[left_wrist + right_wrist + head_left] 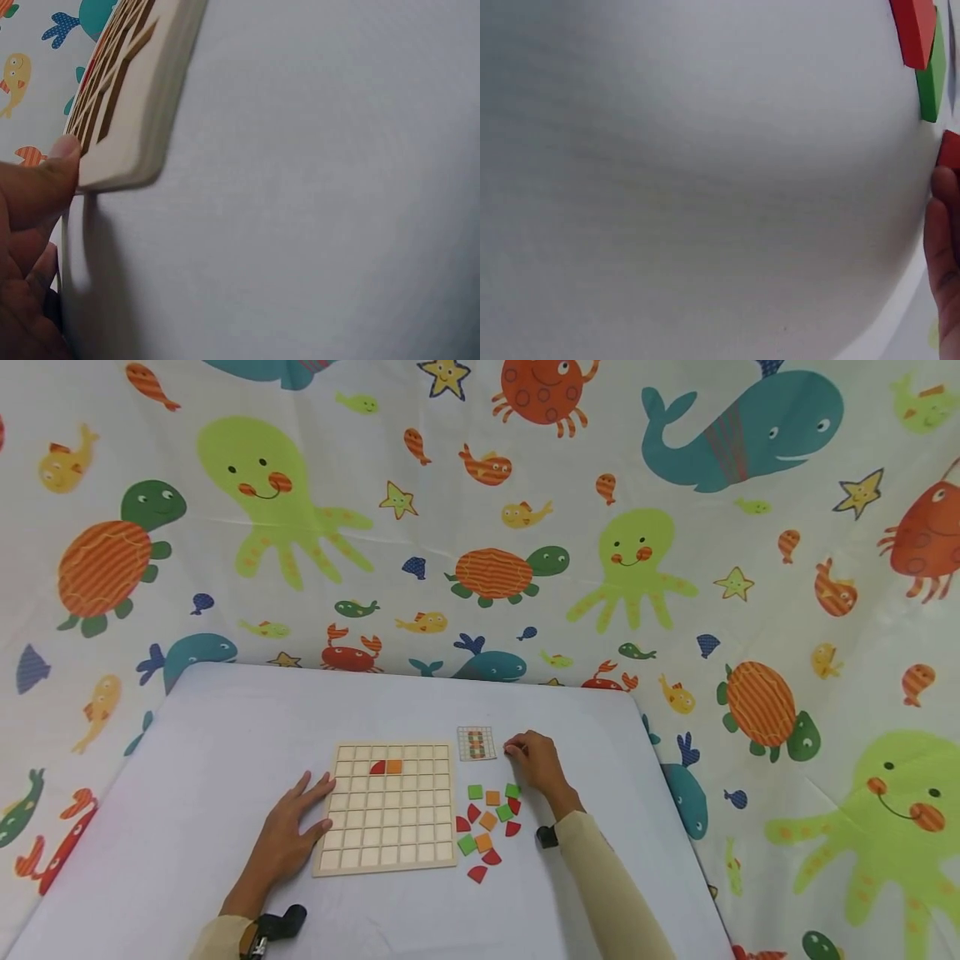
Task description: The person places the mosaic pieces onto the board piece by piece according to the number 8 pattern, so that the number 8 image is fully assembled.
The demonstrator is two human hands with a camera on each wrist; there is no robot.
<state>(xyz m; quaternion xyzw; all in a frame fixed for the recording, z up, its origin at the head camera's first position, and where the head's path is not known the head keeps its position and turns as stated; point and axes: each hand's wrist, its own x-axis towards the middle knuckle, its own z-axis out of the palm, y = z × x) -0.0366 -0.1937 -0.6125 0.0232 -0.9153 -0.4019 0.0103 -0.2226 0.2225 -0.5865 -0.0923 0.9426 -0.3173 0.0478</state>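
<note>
A square wooden grid board [390, 871] lies on the table, with a red quarter-circle piece [378, 767] and an orange square piece [394, 767] side by side in its upper cells. My left hand [287, 831] rests at the board's left edge, fingers spread. The left wrist view has its thumb [66, 148] against the board's frame [124, 154]. Beyond the loose pieces, my right hand [538, 763] pinches a red piece [950, 150] between thumb and fingers, close over the table. Just left of that hand lies a small pattern card [486, 753].
Several loose pieces lie right of the board, among them a green square [467, 844], an orange square [483, 842] and a red quarter-circle [477, 874]. White cloth covers the table [247, 718]. Behind hangs a sea-animal curtain [450, 527].
</note>
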